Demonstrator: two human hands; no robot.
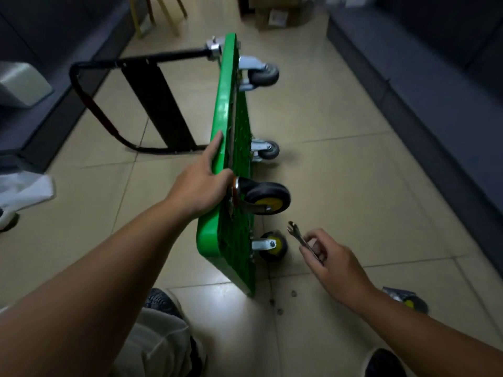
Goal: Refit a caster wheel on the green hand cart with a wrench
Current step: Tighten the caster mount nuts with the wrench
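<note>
The green hand cart (227, 104) stands on its long edge on the tiled floor, underside facing right, black handle (109, 104) folded out to the left. My left hand (202, 180) grips the upper edge of the deck, thumb beside a black caster with a yellow hub (265, 198). A second yellow-hub caster (272, 244) sits lower, near the floor. Two grey casters (264, 74) (268, 150) are at the far end. My right hand (326, 258) pinches a small metal wrench (296, 235), jaw pointing up, just right of the lower caster.
Small nuts or washers (280, 303) lie on the tiles near the cart's near corner. Another yellow-hub wheel in a bag (408, 300) lies at the right. Dark sofas line both sides. Cardboard boxes (277, 17) and chair legs stand at the far end. My shoes are at the bottom.
</note>
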